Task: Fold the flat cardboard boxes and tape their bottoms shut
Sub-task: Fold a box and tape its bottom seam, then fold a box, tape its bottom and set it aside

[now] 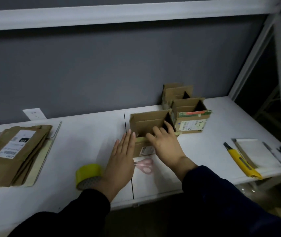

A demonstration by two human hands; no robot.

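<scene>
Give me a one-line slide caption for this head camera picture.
Left hand beside and right hand on an open brown cardboard box on the white table, yellow tape roll and pink scissors nearby.

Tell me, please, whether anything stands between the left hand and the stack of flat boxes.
Nothing visible does. Only bare table lies between the left hand and the stack of flat boxes; the yellow tape roll sits just nearer the person, beside that path.

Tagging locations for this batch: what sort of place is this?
Probably a parcel-packing bench: a stack of flat brown cardboard boxes, a yellow roll of packing tape and a yellow utility knife.
</scene>
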